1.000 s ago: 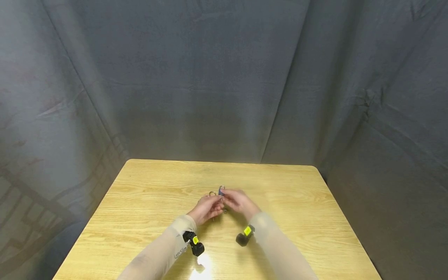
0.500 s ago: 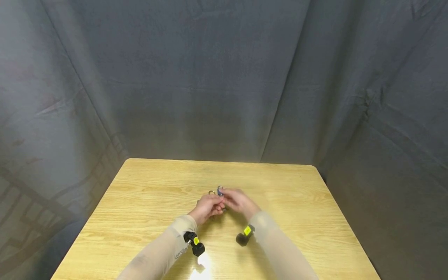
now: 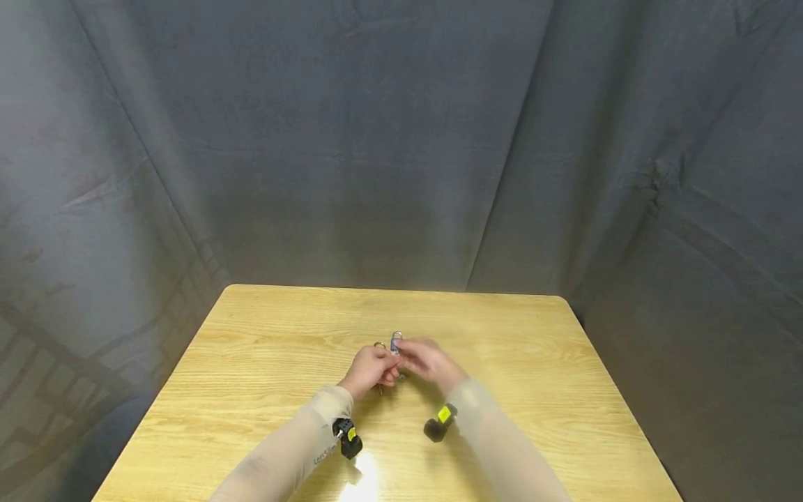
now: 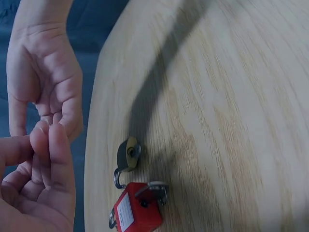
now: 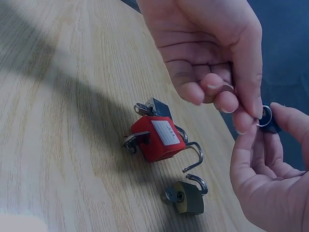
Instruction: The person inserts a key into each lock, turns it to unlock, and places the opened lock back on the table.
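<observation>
A small blue padlock (image 3: 396,344) is held up by my right hand (image 3: 428,360), its shackle pointing away. My left hand (image 3: 370,370) meets it from the other side, fingertips pinching a small metal ring (image 5: 264,116) at the padlock's keyhole end; a key there is mostly hidden by the fingers. In the right wrist view the padlock body looks dark between the right thumb and fingers. On the tabletop below lie a red padlock (image 5: 161,139) and a brass padlock (image 5: 189,198), keys in them and the brass one's shackle raised. A dark padlock (image 5: 158,107) lies behind the red one.
The light wooden table (image 3: 502,335) has rounded far corners. Grey cloth (image 3: 351,174) hangs behind it and at both sides. Each sleeve carries a black wrist camera (image 3: 348,438) above the tabletop.
The blue padlock has tipped slightly and shifted a little between the fingers. My left hand's fingers have turned a small amount; the right hand stays in nearly the same place.
</observation>
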`<state>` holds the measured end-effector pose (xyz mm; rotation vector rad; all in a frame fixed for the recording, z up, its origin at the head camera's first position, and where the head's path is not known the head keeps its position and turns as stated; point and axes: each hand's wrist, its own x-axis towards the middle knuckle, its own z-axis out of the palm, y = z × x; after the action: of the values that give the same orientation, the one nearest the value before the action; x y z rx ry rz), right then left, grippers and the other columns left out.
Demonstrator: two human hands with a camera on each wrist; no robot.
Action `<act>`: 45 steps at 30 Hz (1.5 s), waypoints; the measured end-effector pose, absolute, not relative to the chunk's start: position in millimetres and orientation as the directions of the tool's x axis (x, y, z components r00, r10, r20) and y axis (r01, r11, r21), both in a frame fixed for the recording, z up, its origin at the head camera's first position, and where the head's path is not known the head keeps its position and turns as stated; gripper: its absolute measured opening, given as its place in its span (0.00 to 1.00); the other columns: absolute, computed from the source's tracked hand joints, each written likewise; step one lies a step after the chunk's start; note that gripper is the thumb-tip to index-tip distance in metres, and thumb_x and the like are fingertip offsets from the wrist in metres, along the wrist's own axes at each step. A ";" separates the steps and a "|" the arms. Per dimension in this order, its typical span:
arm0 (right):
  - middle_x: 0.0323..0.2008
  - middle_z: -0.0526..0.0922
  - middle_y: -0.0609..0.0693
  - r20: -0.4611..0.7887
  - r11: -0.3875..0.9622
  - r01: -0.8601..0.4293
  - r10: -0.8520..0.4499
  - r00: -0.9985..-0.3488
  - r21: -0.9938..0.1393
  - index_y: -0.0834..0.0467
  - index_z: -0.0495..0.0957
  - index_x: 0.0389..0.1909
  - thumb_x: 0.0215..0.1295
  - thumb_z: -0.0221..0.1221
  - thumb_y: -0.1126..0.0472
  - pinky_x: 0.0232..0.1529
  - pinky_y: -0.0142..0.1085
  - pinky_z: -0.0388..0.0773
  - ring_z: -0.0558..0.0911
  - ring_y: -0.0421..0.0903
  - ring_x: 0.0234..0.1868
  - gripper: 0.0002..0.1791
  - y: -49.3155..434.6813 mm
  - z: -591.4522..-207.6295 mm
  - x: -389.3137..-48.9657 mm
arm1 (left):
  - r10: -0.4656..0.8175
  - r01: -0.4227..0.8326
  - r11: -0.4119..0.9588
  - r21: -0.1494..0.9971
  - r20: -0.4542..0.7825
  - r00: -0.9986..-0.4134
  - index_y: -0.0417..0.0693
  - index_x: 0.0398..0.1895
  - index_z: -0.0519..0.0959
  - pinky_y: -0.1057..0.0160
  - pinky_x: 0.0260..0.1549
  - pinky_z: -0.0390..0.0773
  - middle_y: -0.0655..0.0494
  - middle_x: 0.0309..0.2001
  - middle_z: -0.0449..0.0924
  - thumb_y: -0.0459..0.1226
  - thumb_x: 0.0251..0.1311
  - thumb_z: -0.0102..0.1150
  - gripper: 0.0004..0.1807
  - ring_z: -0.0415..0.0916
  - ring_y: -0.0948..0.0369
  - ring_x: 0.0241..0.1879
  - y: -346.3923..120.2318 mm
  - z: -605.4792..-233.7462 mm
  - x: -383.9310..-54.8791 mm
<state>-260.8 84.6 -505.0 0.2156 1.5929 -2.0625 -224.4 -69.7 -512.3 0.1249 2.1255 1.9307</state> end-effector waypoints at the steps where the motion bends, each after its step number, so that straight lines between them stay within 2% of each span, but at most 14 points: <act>1: 0.33 0.83 0.53 -0.428 -0.169 0.488 -0.298 -0.853 -0.856 0.72 0.75 0.49 0.66 0.59 0.65 0.42 0.28 0.82 0.85 0.42 0.34 0.16 84.2 -505.4 -260.6 | 0.231 -0.105 0.134 0.985 -0.134 -0.964 0.24 0.36 0.79 0.66 0.23 0.82 0.54 0.20 0.77 0.30 0.64 0.54 0.12 0.73 0.67 0.17 -69.9 -511.9 -224.4; 5: 0.34 0.84 0.53 -0.432 -0.171 0.488 -0.280 -0.857 -0.856 0.72 0.74 0.52 0.65 0.60 0.65 0.43 0.29 0.82 0.85 0.42 0.35 0.19 81.7 -506.1 -259.0 | 0.212 -0.025 0.274 0.961 -0.086 -0.973 0.28 0.31 0.80 0.65 0.21 0.81 0.53 0.19 0.77 0.32 0.65 0.54 0.13 0.73 0.65 0.16 -70.1 -510.1 -223.5; 12: 0.35 0.85 0.51 -0.424 -0.202 0.476 -0.252 -0.870 -0.856 0.71 0.74 0.53 0.63 0.61 0.65 0.42 0.28 0.82 0.84 0.40 0.35 0.19 76.3 -508.4 -255.4 | 0.151 0.083 0.563 0.822 -0.003 -0.989 0.46 0.18 0.78 0.66 0.16 0.73 0.60 0.16 0.75 0.38 0.62 0.56 0.14 0.70 0.64 0.15 -67.7 -506.8 -221.6; 15: 0.35 0.85 0.51 -0.406 -0.219 0.460 -0.248 -0.879 -0.861 0.71 0.76 0.51 0.63 0.61 0.66 0.43 0.28 0.82 0.85 0.41 0.35 0.18 75.0 -509.3 -254.2 | 0.145 0.130 0.628 0.767 0.049 -0.988 0.47 0.17 0.78 0.67 0.14 0.71 0.61 0.15 0.74 0.37 0.61 0.56 0.14 0.68 0.65 0.14 -67.0 -505.0 -219.9; 20: 0.34 0.86 0.52 -0.387 -0.241 0.445 -0.252 -0.887 -0.863 0.70 0.77 0.49 0.62 0.61 0.67 0.43 0.29 0.82 0.85 0.41 0.35 0.16 75.7 -510.6 -253.2 | 0.161 0.161 0.656 0.738 0.072 -0.984 0.44 0.19 0.79 0.67 0.14 0.71 0.62 0.16 0.73 0.37 0.61 0.55 0.13 0.68 0.65 0.14 -67.1 -504.6 -218.6; 24: 0.36 0.85 0.53 -0.375 -0.231 0.432 -0.254 -0.892 -0.872 0.71 0.77 0.49 0.62 0.62 0.67 0.42 0.28 0.82 0.84 0.41 0.35 0.17 79.0 -512.4 -253.1 | 0.210 0.152 0.609 0.779 0.027 -0.977 0.39 0.23 0.80 0.67 0.15 0.73 0.58 0.18 0.75 0.39 0.64 0.55 0.15 0.69 0.65 0.15 -69.9 -509.5 -220.7; 28: 0.38 0.84 0.52 -0.371 -0.215 0.427 -0.259 -0.892 -0.878 0.73 0.74 0.52 0.62 0.62 0.65 0.44 0.28 0.81 0.83 0.41 0.37 0.20 82.9 -513.3 -252.3 | 0.289 0.087 0.490 0.867 -0.067 -0.955 0.34 0.30 0.80 0.65 0.19 0.79 0.41 0.25 0.81 0.41 0.65 0.57 0.16 0.72 0.64 0.18 -77.8 -513.2 -225.3; 30: 0.38 0.83 0.52 -0.374 -0.219 0.436 -0.271 -0.887 -0.873 0.73 0.72 0.54 0.63 0.61 0.65 0.46 0.29 0.81 0.83 0.41 0.38 0.22 84.5 -513.6 -251.1 | 0.331 0.069 0.454 0.888 -0.097 -0.939 0.34 0.33 0.80 0.64 0.22 0.81 0.37 0.29 0.82 0.41 0.64 0.60 0.15 0.74 0.63 0.20 -83.8 -513.3 -228.9; 34: 0.38 0.82 0.51 -0.376 -0.231 0.451 -0.303 -0.876 -0.862 0.73 0.70 0.57 0.65 0.60 0.64 0.48 0.29 0.80 0.83 0.41 0.40 0.23 87.6 -514.4 -248.2 | 0.380 0.014 0.389 0.921 -0.147 -0.913 0.36 0.38 0.80 0.56 0.31 0.83 0.43 0.30 0.81 0.40 0.60 0.64 0.14 0.76 0.59 0.25 -95.2 -508.5 -236.8; 36: 0.39 0.82 0.51 -0.371 -0.239 0.453 -0.319 -0.872 -0.859 0.72 0.70 0.58 0.66 0.59 0.64 0.49 0.29 0.80 0.82 0.41 0.40 0.24 88.9 -514.5 -247.3 | 0.379 -0.045 0.333 0.942 -0.177 -0.908 0.35 0.44 0.78 0.52 0.38 0.82 0.47 0.33 0.80 0.40 0.61 0.63 0.16 0.77 0.56 0.31 -99.9 -505.2 -240.9; 40: 0.42 0.83 0.52 -0.370 -0.251 0.463 -0.343 -0.863 -0.850 0.71 0.70 0.59 0.65 0.59 0.63 0.50 0.29 0.79 0.82 0.41 0.43 0.24 90.6 -512.8 -246.6 | 0.369 -0.166 0.132 0.977 -0.204 -0.907 0.32 0.58 0.70 0.46 0.57 0.75 0.41 0.50 0.77 0.41 0.67 0.56 0.24 0.77 0.49 0.48 -102.5 -505.4 -248.7; 42: 0.44 0.83 0.53 -0.366 -0.247 0.467 -0.360 -0.858 -0.849 0.70 0.70 0.60 0.66 0.59 0.63 0.51 0.29 0.79 0.82 0.42 0.44 0.24 91.3 -511.6 -246.4 | 0.386 -0.199 0.014 0.980 -0.189 -0.903 0.34 0.65 0.65 0.46 0.64 0.67 0.37 0.61 0.70 0.40 0.71 0.49 0.25 0.71 0.45 0.59 -100.3 -507.4 -251.2; 45: 0.45 0.82 0.53 -0.360 -0.246 0.472 -0.388 -0.848 -0.847 0.69 0.71 0.59 0.66 0.58 0.63 0.52 0.29 0.78 0.82 0.42 0.45 0.23 91.0 -510.6 -246.9 | 0.433 -0.239 -0.139 0.961 -0.158 -0.887 0.37 0.72 0.57 0.45 0.70 0.57 0.37 0.70 0.59 0.38 0.74 0.41 0.26 0.59 0.43 0.69 -94.8 -510.6 -252.1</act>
<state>-246.9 91.0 -510.6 0.1023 1.4806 -2.1210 -252.1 -94.8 -510.6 0.2168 1.7025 2.0711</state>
